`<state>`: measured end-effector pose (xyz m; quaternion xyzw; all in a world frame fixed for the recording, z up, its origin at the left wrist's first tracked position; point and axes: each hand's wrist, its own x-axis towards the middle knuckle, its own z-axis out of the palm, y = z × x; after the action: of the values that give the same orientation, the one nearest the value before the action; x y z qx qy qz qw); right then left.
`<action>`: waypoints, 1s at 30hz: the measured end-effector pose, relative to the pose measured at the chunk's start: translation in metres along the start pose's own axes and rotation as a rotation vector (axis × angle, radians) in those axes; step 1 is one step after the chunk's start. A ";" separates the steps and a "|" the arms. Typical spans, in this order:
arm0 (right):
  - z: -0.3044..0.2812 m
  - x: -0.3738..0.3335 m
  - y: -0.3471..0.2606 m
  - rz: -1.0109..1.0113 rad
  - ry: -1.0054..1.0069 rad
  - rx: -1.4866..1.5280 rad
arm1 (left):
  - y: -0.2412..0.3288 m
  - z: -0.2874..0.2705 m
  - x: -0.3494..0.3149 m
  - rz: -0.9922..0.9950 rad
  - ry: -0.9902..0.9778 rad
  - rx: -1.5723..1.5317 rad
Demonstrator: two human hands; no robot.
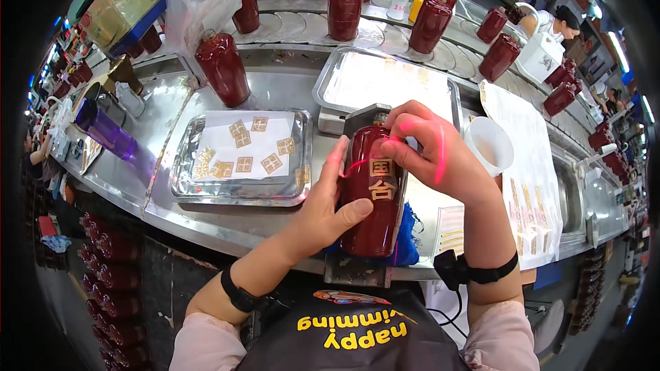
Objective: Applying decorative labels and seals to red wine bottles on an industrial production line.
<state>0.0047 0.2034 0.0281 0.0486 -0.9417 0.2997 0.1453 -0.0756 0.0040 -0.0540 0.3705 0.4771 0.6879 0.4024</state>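
Note:
A glossy dark red bottle lies tilted back before me in a metal holder, with gold characters on its front. My left hand grips its left side, the thumb lying across the lower front. At the upper front, just below the neck, my right hand is closed, thumb and forefinger pinched against the glass; whatever they hold is hidden. Red laser lines cross the bottle and my right hand. Blue cloth shows beneath the bottle. To the left, a metal tray carries white paper with gold square decals.
Another red bottle stands behind the tray. Beyond my hands is a second tray with white sheets. A white tub and decal sheets lie right. Several bottles stand on the conveyor; a purple cup is far left.

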 end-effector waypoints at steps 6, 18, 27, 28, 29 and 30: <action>0.012 -0.004 0.001 0.083 0.140 0.122 | -0.004 0.002 0.001 0.061 -0.064 -0.060; 0.017 -0.010 0.010 0.078 0.175 0.197 | -0.001 0.010 0.016 0.047 0.104 0.022; 0.015 -0.007 0.007 0.148 0.142 0.262 | -0.005 0.011 0.018 0.039 0.101 -0.082; 0.016 -0.006 0.007 0.147 0.140 0.258 | -0.005 0.010 0.018 0.046 0.102 -0.069; 0.016 -0.006 0.007 0.151 0.143 0.253 | -0.006 0.010 0.018 0.043 0.106 -0.056; 0.016 -0.005 0.008 0.147 0.141 0.252 | -0.007 0.010 0.018 0.043 0.106 -0.054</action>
<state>0.0045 0.2001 0.0095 -0.0235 -0.8851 0.4279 0.1814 -0.0729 0.0252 -0.0554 0.3326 0.4709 0.7277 0.3716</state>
